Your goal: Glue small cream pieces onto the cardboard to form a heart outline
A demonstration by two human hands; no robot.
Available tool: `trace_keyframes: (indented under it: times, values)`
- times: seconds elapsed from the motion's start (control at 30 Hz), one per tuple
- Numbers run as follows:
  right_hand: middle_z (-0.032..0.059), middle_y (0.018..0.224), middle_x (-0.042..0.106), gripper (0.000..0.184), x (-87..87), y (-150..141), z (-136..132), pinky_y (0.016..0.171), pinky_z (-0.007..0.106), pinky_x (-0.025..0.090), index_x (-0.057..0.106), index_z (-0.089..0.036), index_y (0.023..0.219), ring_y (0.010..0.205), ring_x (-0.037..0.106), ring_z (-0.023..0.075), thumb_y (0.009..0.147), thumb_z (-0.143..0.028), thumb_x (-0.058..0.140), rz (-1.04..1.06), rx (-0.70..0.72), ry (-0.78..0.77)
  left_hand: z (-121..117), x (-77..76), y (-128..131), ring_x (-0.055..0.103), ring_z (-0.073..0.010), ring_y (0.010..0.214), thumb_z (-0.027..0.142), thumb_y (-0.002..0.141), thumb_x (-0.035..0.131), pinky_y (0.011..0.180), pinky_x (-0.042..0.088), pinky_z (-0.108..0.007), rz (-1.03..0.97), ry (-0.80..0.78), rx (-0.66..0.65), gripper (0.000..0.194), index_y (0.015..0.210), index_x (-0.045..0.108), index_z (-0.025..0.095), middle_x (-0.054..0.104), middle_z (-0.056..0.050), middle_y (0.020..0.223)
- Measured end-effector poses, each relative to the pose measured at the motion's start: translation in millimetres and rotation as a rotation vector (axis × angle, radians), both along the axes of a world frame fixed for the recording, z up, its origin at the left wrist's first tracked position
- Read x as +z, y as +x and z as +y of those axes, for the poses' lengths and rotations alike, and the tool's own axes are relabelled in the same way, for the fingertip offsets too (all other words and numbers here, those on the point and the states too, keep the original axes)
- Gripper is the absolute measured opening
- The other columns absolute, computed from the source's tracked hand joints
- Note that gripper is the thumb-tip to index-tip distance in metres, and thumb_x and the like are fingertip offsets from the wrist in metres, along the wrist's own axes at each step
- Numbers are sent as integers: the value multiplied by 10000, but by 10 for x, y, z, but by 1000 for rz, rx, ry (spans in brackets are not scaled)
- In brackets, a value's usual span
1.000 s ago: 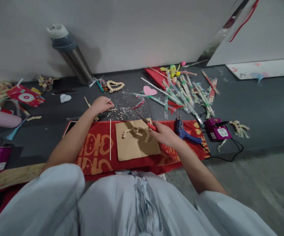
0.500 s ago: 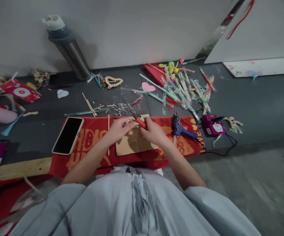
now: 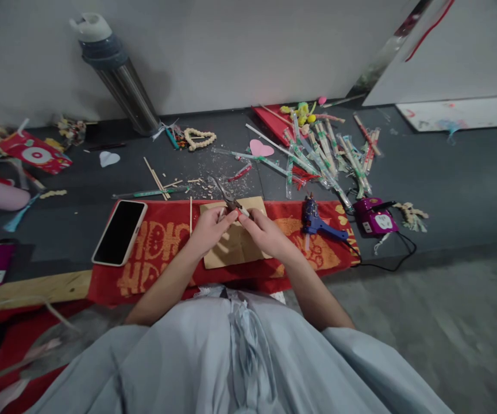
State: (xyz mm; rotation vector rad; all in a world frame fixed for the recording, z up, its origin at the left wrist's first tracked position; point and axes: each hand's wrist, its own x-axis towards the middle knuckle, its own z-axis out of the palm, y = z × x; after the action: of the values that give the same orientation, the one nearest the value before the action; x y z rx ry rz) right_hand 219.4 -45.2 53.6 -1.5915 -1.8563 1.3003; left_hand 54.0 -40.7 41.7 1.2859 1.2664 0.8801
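A pair of pliers [image 3: 230, 198] with dark metal jaws and red handles points up and to the left, above a piece of brown cardboard [image 3: 231, 253]. My right hand [image 3: 263, 230] is closed around its handles. My left hand [image 3: 211, 230] is closed too, its thumb pressed to the handles by my right thumb. Small pale bits show at the fingers of both hands, too small to name. Under the cardboard lies a red patterned towel [image 3: 162, 241]. A thin wooden stick [image 3: 191, 215] rests on the towel left of the cardboard.
A blue glue gun [image 3: 317, 221] lies right of my hands, beside a purple box [image 3: 375, 217] with a cord. A phone [image 3: 119, 233] lies on the left. Behind are wrapped sticks [image 3: 326, 152], a heart-shaped stick frame [image 3: 199, 139], scattered crumbs [image 3: 207, 187] and a tall bottle [image 3: 121, 75].
My left hand has come closer to my right, and its thumb now meets the handles. The pliers have shifted slightly left. The view has moved a little.
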Motion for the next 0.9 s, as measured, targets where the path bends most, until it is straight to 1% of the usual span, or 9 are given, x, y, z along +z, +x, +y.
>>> trace_keyframes:
  times: [0.1, 0.2, 0.27, 0.37, 0.5, 0.57, 0.63, 0.73, 0.9]
  values:
    - [30, 906, 639, 341, -33, 41, 1, 773, 264, 414, 500, -211, 888, 896, 575, 166, 951, -458, 273, 85, -8, -34, -63, 57, -9, 251, -76, 472, 690, 719, 626, 439, 171, -250, -23, -83, -15, 548, 602, 375, 217, 313, 63, 521]
    - [21, 858, 614, 229, -62, 70, 1, 744, 270, 415, 485, -211, 871, 842, 569, 168, 920, -340, 301, 14, 0, -62, -112, 102, -35, 237, -77, 453, 722, 704, 607, 433, 176, -254, -64, -147, -38, 549, 618, 387, 227, 313, 67, 507]
    - [22, 858, 608, 171, -80, 86, -2, 744, 272, 419, 486, -206, 881, 838, 563, 169, 890, -306, 347, -25, 20, -63, -122, 108, -68, 255, -80, 453, 725, 706, 601, 435, 190, -254, -53, -153, -59, 544, 611, 412, 223, 360, 56, 503]
    - [36, 941, 635, 192, -98, 123, -10, 793, 279, 434, 517, -189, 950, 882, 570, 171, 873, -315, 394, 13, 27, -56, -90, 80, -155, 300, -81, 462, 679, 745, 588, 444, 208, -253, 8, -164, -79, 503, 613, 479, 206, 462, 24, 539]
    - [60, 1032, 665, 316, -62, 198, -22, 853, 303, 453, 548, -168, 1083, 949, 589, 190, 879, -369, 414, 94, 39, -77, 40, 22, -307, 419, -92, 550, 455, 785, 589, 524, 318, -236, 46, -149, 118, 287, 815, 618, 172, 617, -19, 735]
    - [74, 1104, 666, 355, -22, 223, -32, 900, 316, 453, 551, -165, 1119, 1011, 591, 201, 879, -392, 424, 136, 71, -83, 113, 8, -371, 450, -100, 592, 356, 820, 532, 576, 362, -236, 77, -136, 163, 231, 885, 633, 159, 650, -35, 812]
    - [84, 1141, 662, 362, 13, 230, -43, 934, 332, 448, 561, -163, 1109, 1043, 591, 210, 878, -408, 427, 142, 104, -80, 170, 4, -413, 458, -106, 610, 301, 856, 470, 609, 384, -241, 121, -102, 144, 228, 911, 637, 156, 665, -43, 857]
    - [89, 1101, 673, 370, 26, 210, -58, 938, 355, 454, 581, -164, 1064, 1034, 600, 223, 888, -446, 419, 109, 139, -70, 214, -2, -438, 474, -116, 640, 255, 868, 431, 641, 402, -248, 177, -44, 96, 231, 913, 638, 162, 663, -42, 893]
    - [78, 1087, 684, 376, -24, 181, -61, 949, 362, 461, 594, -176, 1092, 1048, 605, 222, 902, -454, 427, 125, 157, -51, 212, -15, -422, 481, -135, 675, 207, 833, 406, 663, 399, -252, 217, -2, 63, 257, 868, 657, 164, 576, -8, 772]
